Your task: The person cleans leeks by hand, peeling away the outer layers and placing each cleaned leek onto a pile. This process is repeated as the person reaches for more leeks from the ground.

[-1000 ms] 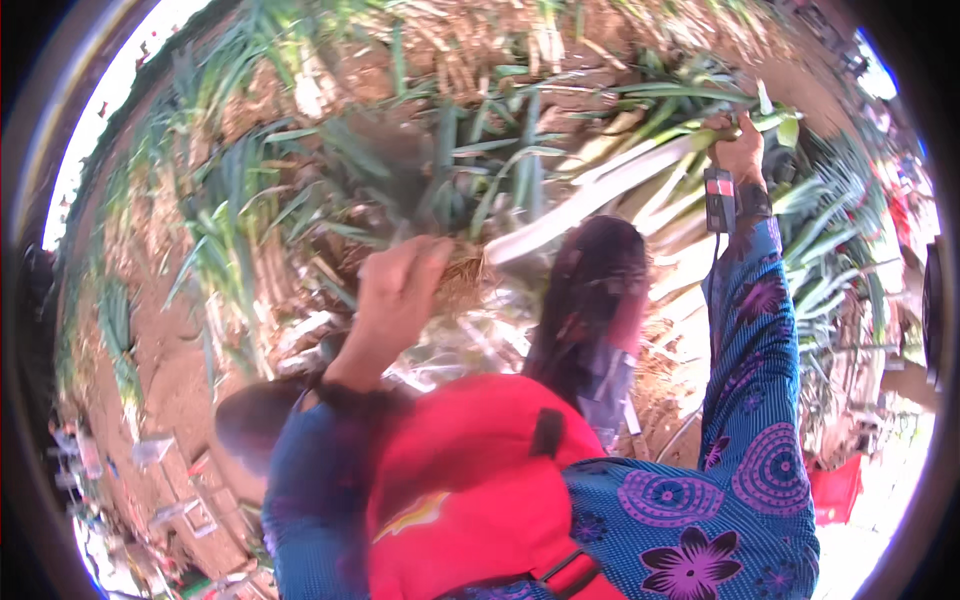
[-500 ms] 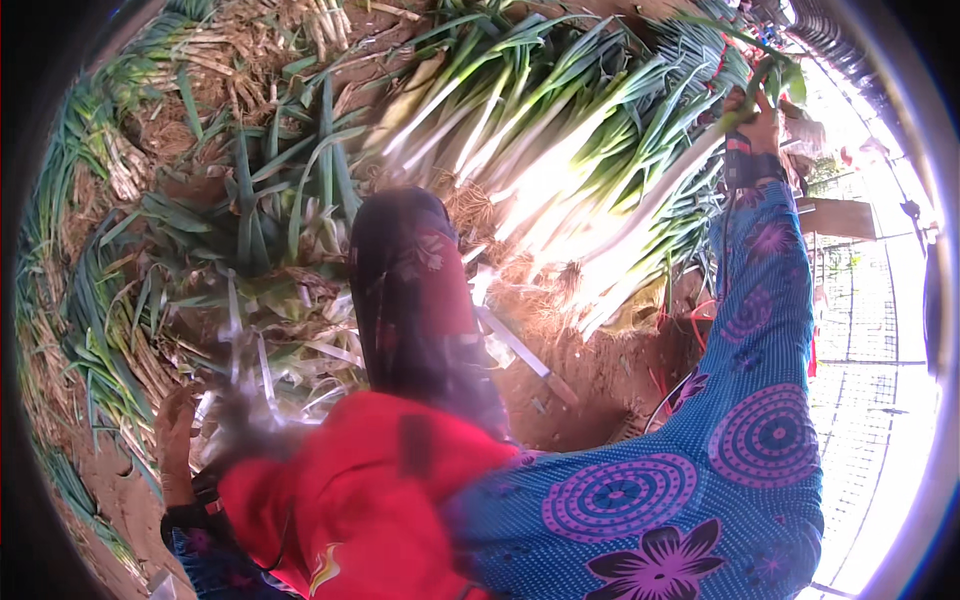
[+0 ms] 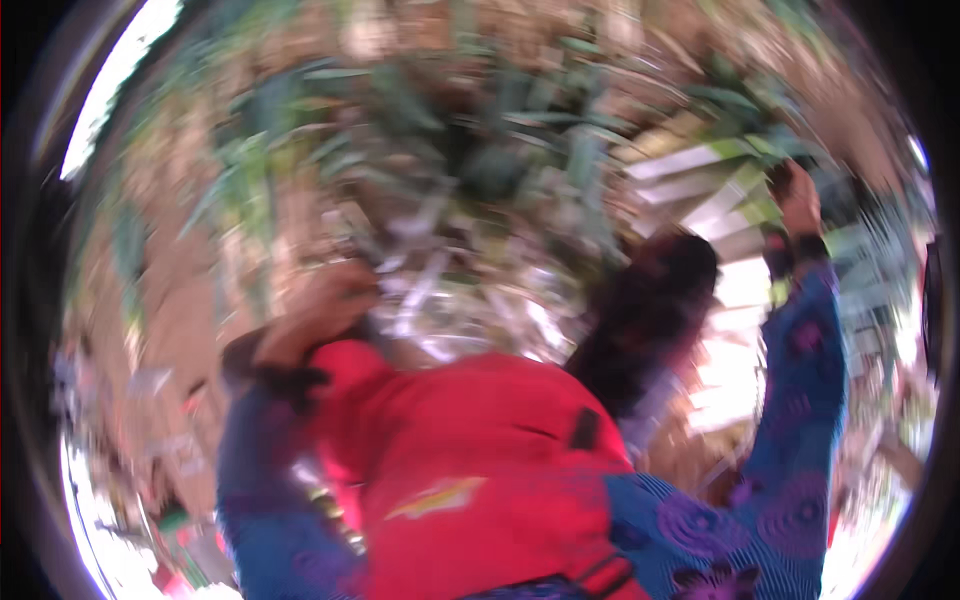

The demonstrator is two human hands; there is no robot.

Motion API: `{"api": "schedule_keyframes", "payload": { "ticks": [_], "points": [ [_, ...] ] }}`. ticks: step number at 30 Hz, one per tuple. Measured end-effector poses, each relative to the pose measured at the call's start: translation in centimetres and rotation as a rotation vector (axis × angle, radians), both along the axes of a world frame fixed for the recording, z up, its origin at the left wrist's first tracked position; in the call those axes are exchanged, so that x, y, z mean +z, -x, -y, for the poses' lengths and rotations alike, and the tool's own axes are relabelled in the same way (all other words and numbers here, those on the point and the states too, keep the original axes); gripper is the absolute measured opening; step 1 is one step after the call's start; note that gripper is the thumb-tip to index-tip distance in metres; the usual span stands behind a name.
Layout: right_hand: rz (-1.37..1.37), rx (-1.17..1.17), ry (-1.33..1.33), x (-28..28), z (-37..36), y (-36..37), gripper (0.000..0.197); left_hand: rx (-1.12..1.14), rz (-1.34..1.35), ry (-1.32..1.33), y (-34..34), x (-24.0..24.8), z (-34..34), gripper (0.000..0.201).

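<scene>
Heavy blur. Hands well apart from each other. Left hand (image 3: 335, 290) over the left part of the brown ground (image 3: 165, 280), near pale scraps (image 3: 530, 315); fingers smeared, can't tell if it grips anything. Right hand (image 3: 798, 195) reaches out to the right side, at the leafy end of white-stemmed leeks (image 3: 690, 160) on the ground's right part; can't tell whether it's clamped on one. Green leaves (image 3: 400, 100) across the ground's far part. Dark leg (image 3: 650, 310) between the hands; red garment (image 3: 480, 440) at lower center, blue patterned sleeves (image 3: 800, 380).
</scene>
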State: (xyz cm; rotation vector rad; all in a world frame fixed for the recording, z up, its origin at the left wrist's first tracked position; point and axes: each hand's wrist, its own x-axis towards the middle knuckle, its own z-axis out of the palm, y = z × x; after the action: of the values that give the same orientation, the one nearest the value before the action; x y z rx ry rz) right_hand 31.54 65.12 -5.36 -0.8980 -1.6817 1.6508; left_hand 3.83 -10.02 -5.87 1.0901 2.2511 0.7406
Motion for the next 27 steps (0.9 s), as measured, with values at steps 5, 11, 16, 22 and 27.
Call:
{"api": "schedule_keyframes", "payload": {
  "ticks": [5,11,16,22,27],
  "points": [
    [0.13,0.478,0.027,-0.3,21.9,23.3,0.025,-0.004,-0.19,0.147,1.2,3.2,2.2,0.017],
    [0.214,0.863,0.317,-4.0,42.6,35.1,0.033,0.702,-0.249,-0.177,6.7,2.8,6.6,0.016],
    [0.294,0.925,0.623,-13.9,55.2,39.4,0.021,1.116,0.062,-0.911,10.5,4.8,7.5,0.019],
    [0.454,0.868,0.678,-24.8,64.8,42.6,0.026,1.19,0.124,-0.957,10.4,6.5,8.2,0.023],
    [0.362,0.921,0.624,-30.4,70.2,42.8,0.025,1.339,0.44,-0.958,9.6,7.5,9.1,0.025]
  ]
}}
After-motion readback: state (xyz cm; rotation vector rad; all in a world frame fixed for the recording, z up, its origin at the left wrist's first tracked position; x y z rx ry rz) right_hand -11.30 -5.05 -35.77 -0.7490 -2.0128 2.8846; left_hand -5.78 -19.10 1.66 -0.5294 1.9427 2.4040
